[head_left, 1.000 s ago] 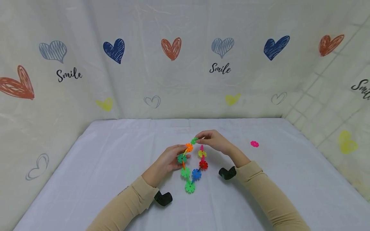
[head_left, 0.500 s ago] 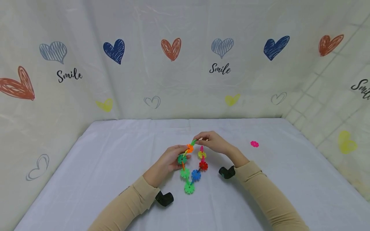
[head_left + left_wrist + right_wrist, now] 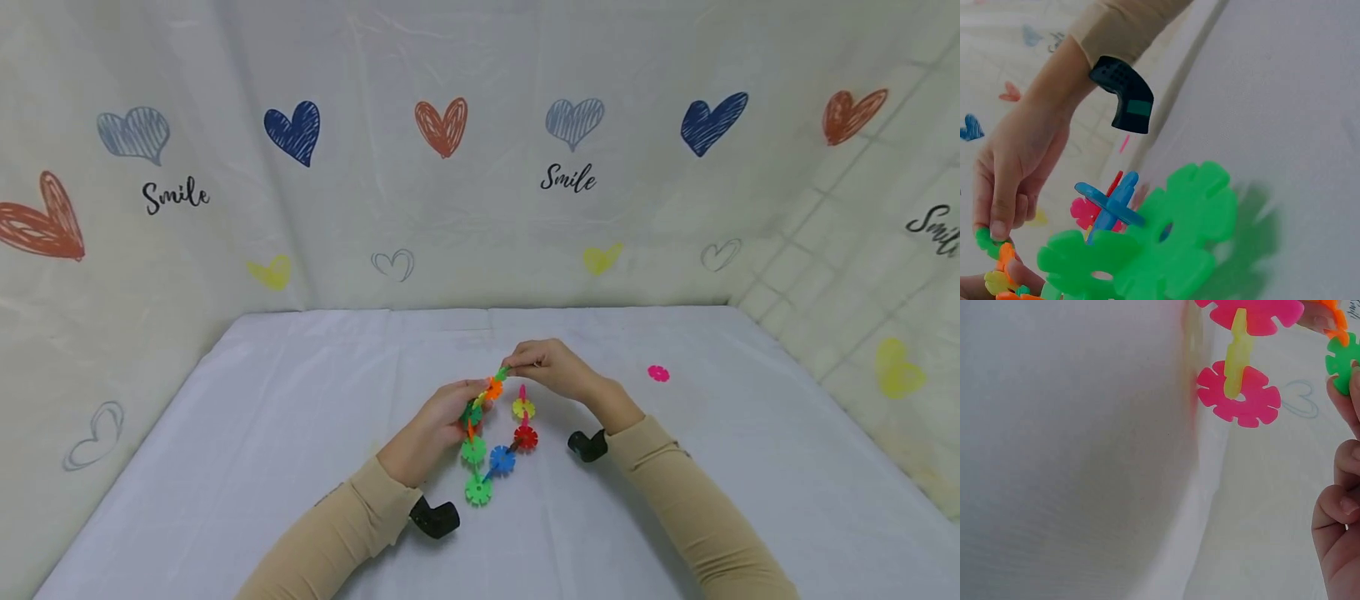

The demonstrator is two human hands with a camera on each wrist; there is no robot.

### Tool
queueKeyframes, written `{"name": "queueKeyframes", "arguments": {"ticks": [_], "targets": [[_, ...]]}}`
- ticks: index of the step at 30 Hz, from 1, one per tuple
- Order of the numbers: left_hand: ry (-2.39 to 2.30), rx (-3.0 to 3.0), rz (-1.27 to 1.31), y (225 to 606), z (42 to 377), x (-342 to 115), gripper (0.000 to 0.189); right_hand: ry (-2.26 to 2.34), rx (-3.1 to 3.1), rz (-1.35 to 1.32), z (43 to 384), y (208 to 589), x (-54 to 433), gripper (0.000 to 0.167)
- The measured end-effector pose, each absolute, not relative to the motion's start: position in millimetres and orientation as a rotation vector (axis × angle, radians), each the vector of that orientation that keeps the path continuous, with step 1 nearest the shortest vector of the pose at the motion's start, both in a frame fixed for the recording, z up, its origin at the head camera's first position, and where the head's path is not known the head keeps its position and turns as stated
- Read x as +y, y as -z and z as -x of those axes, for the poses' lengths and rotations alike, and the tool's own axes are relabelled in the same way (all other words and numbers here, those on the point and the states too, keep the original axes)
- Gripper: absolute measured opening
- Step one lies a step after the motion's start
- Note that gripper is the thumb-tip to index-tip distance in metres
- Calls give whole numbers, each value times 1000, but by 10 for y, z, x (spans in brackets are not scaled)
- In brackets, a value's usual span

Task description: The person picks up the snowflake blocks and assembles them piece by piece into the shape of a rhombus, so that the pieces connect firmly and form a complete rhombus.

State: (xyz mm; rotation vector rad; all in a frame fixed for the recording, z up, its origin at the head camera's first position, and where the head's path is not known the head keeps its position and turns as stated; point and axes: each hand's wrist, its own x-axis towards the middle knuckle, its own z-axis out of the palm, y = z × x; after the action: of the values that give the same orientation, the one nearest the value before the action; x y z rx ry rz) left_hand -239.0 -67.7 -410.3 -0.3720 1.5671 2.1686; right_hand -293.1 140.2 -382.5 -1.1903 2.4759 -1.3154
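A chain of notched plastic flower discs hangs in a U between the hands. My left hand [image 3: 431, 429] grips its left side around the dark green disc [image 3: 472, 413] and the orange disc [image 3: 494, 388]. At that end, my right hand [image 3: 551, 367] pinches a small green disc [image 3: 503, 374], which meets the orange one. Lower down come light green discs [image 3: 477, 490], a blue disc [image 3: 502, 460], a red disc [image 3: 526, 437] and a yellow disc [image 3: 523, 408]. The other end is a pink disc [image 3: 1247, 406], free of both hands, seen large in the right wrist view.
A loose pink disc [image 3: 658, 373] lies on the white cloth-covered table [image 3: 337, 367], right of the right hand. Black wrist devices [image 3: 435, 518] sit under both cuffs. Behind the table hangs a curtain [image 3: 495, 208] printed with hearts.
The lower part of the chain has swung left and a little down as my left hand turns. The small green disc has turned edge-on in my right hand's fingers.
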Motion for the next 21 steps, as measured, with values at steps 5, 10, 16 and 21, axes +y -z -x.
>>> {"name": "queueKeyframes", "arguments": {"ticks": [5, 10, 16, 21], "targets": [[-2174, 1543, 378, 4096, 2395, -654, 30, 1372, 2459, 1203, 2903, 3874, 1416, 18], [-2144, 1573, 357, 4085, 2379, -644, 32, 1346, 2452, 1265, 2896, 3900, 1456, 19], [-2107, 1593, 320, 4080, 2399, -664, 36, 1306, 2489, 1287, 2899, 3853, 1479, 20], [-2089, 1591, 260, 4068, 2436, -685, 38, 1259, 2584, 1137, 2884, 3819, 1511, 24]]}}
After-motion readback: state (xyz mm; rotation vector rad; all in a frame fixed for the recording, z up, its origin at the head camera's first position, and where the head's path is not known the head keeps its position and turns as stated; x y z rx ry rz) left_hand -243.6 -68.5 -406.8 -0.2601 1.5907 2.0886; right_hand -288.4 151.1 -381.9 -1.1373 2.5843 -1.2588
